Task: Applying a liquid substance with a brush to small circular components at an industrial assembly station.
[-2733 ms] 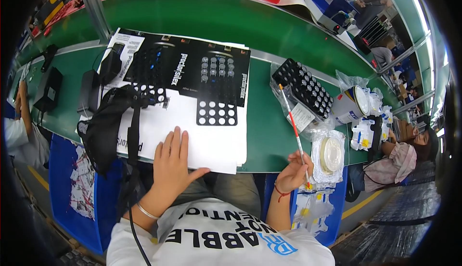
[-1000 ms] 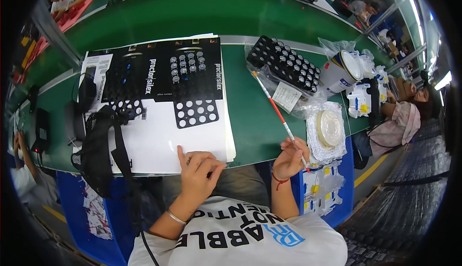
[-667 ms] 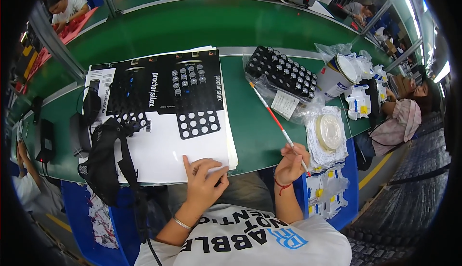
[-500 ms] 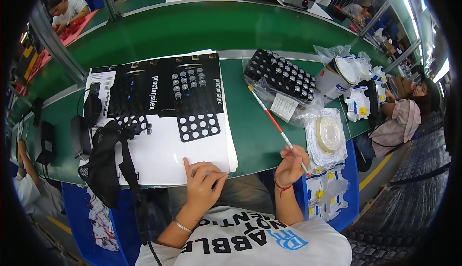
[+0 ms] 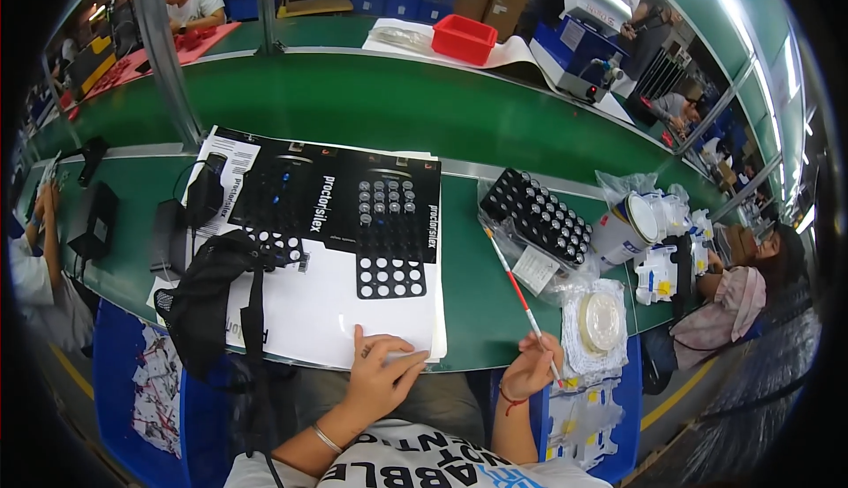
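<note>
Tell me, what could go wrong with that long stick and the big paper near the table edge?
The right hand holds the thin red-and-white stick by its lower end, so its far tip could knock the black tray of round parts. The left hand presses only the near edge of the white sheet, which reaches the table edge; it might slide off if let go.

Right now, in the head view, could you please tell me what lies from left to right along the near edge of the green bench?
Black bag → white sheet → left hand → right hand holding red-and-white stick → tape roll.
</note>
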{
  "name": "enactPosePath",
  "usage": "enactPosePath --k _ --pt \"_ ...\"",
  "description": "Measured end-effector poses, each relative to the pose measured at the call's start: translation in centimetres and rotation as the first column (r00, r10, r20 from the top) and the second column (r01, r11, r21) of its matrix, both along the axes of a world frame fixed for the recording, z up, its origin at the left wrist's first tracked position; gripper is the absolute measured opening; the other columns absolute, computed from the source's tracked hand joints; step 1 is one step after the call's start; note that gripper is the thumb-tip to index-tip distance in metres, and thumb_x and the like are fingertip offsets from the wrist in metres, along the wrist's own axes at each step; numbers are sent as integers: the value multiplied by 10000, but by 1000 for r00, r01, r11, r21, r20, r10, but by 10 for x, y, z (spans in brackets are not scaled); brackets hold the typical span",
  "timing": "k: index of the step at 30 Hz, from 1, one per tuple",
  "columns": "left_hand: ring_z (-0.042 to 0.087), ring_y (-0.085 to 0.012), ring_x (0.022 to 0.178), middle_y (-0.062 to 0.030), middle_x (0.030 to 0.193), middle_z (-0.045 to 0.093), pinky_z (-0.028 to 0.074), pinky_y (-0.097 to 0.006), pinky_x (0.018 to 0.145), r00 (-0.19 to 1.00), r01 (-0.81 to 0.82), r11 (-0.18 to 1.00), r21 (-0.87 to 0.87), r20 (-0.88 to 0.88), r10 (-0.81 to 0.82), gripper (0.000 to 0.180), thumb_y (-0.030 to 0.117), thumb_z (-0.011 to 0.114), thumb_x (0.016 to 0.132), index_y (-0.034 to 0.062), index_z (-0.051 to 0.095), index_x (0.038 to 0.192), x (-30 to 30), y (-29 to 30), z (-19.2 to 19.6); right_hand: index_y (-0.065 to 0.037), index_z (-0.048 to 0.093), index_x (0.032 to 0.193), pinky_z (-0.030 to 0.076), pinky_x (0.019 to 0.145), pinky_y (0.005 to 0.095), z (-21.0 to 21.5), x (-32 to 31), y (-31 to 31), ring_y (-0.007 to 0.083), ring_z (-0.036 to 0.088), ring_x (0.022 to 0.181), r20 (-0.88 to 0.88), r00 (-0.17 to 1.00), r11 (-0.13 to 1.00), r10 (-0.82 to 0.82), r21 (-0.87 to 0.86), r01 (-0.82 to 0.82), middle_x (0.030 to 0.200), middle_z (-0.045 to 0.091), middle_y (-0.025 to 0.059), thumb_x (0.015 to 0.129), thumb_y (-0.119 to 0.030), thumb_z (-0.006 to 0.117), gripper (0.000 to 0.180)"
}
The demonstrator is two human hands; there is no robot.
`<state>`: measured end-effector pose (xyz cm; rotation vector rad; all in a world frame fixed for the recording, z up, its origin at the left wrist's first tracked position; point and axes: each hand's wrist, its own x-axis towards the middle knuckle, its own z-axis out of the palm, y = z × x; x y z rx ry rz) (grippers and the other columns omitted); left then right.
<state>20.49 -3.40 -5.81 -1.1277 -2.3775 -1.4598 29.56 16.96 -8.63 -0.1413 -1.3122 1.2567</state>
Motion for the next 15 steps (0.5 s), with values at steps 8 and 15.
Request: enactPosePath --k 8,15 --pt "515 -179 806 21 815 515 180 -548 988 995 -55 994 95 87 47 99 74 705 638 110 620 671 -1 7 -1 -14 520 945 420 595 246 1 -2 2 161 515 671 16 1000 1000 10 14 -10 892 554 140 914 -208 388 237" --pt "514 -170 789 17 734 510 243 -509 976 992 -80 985 149 111 64 177 97 756 579 98 579 582 -2 5 1 17 527 939 433 596 276 1 -3 2 188 503 645 -8 1000 1000 -5 -9 5 861 538 174 892 -194 404 248"
